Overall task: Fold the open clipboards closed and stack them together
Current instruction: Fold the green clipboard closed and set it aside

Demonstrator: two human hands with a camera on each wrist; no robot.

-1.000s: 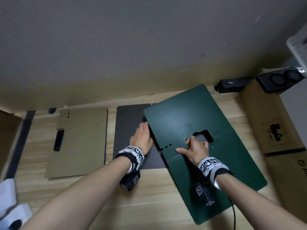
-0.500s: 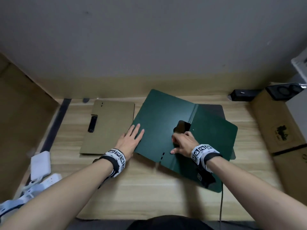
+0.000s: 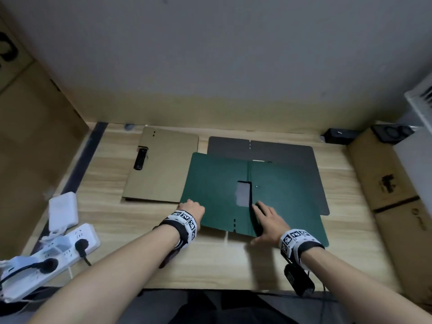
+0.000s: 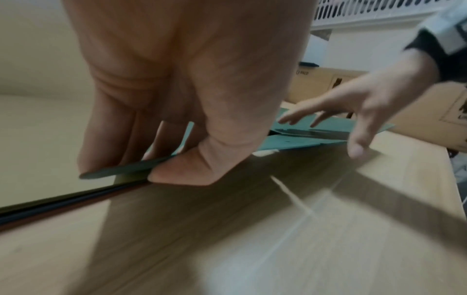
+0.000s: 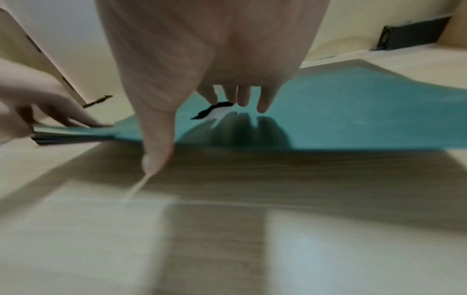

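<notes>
A green clipboard lies open on the wooden table, half covering an open dark grey clipboard behind it. My left hand pinches the green clipboard's near left corner. In the left wrist view the fingers sit above the green edge and the thumb under it, lifting it slightly. My right hand lies with straight fingers on the right half beside the spine, thumb on the table. A tan clipboard with a black clip lies closed at the left.
A white power strip and a white adapter sit at the near left. Cardboard boxes line the right side, with a black device at the back right. A cardboard panel stands at the left.
The green clipboard has swung round and now lies square to the table edge. My left hand went from flat on the cover to pinching its corner. My right hand uncurled and lies flat.
</notes>
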